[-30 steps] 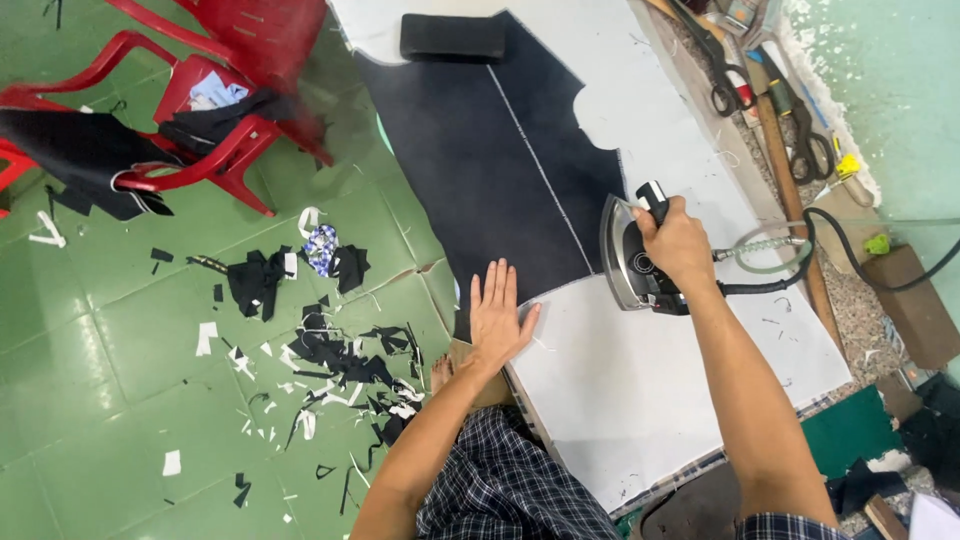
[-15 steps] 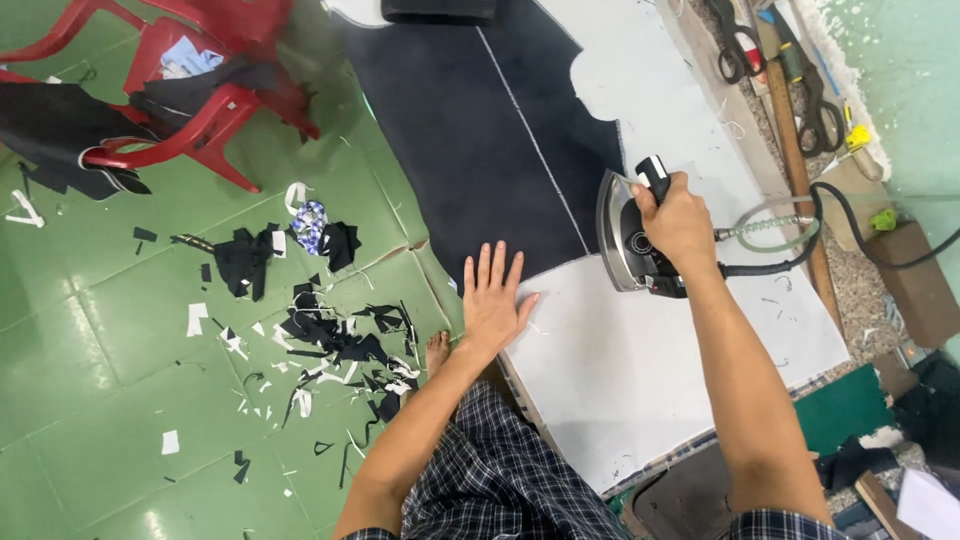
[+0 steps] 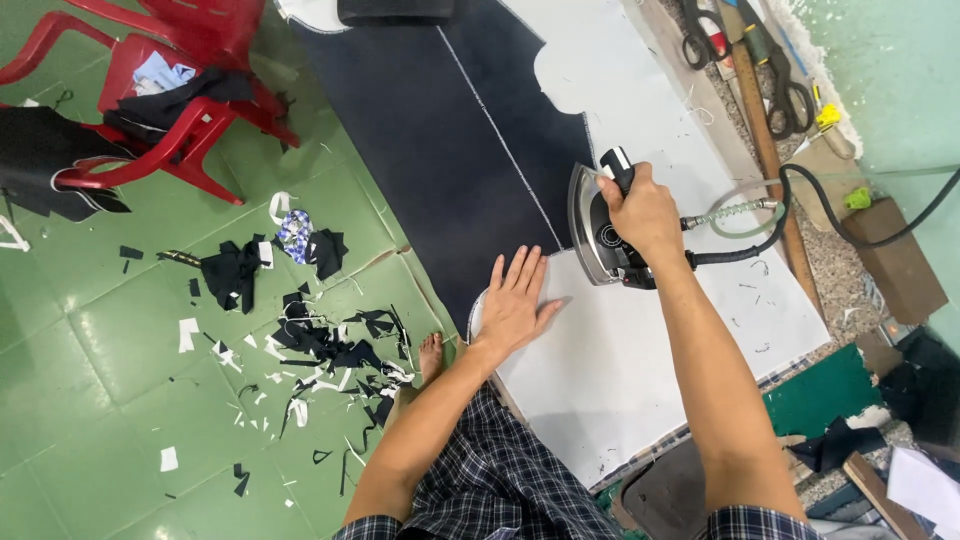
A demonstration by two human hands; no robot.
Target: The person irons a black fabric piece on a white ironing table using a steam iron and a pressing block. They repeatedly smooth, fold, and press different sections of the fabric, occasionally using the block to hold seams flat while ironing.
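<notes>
On the white table (image 3: 640, 400) my right hand (image 3: 645, 210) grips the iron (image 3: 600, 235), at the dark fabric (image 3: 450, 140)'s near end. My left hand (image 3: 515, 300) lies open and flat, holding nothing. I judge most fabric remains unpressed.

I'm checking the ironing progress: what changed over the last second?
The iron, gripped by the right hand, slid slightly along the white sheet beside the dark fabric. The left hand stayed flat by the near edge. Nothing was picked up or released.
</notes>
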